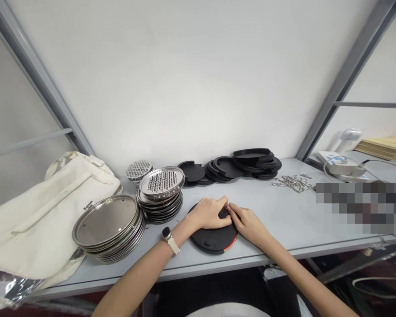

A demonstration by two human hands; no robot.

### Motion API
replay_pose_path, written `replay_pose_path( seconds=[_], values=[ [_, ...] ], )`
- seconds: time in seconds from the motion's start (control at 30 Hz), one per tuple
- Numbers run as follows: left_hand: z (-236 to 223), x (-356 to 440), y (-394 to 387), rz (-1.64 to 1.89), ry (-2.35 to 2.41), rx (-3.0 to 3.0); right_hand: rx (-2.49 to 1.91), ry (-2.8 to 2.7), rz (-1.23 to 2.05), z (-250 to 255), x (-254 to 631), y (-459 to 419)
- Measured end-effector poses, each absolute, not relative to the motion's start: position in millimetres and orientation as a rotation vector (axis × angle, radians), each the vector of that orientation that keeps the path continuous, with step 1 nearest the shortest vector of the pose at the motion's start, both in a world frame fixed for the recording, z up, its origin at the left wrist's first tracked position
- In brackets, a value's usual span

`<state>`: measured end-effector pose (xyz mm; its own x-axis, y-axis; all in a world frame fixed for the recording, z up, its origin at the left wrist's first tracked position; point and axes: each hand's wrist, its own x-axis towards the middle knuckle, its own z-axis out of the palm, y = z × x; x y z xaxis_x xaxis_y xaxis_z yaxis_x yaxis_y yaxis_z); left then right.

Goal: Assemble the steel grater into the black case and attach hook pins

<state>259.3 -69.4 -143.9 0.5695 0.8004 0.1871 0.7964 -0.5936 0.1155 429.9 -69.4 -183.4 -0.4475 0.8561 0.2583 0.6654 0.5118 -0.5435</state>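
Observation:
A round black plastic disc [211,241] lies on the table in front of me, with a red and yellow rim showing at its lower right edge. My left hand [211,213] rests across its top, fingers curled and gripping it near the upper right edge. At that same edge my right hand [249,224] is closed, thumb and fingertips pinched together against the left fingertips. Whatever sits in the pinch is too small to make out. A watch [170,240] is on my left wrist.
Round metal plates [108,220] are stacked at left, beside stacked grater discs [161,182]. More black discs [254,160] line the wall. A pile of small metal pieces [293,182] lies at right. A cream cloth bag [53,220] covers the left end.

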Motion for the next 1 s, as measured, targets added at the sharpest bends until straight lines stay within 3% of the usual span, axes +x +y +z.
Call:
replay_pose_path(
  seconds=[1.0],
  values=[
    [-147.2,257.2,-62.7,0.407,1.413,2.726,-1.307,-2.240,0.350,-184.0,426.8,-72.0]
  ],
)
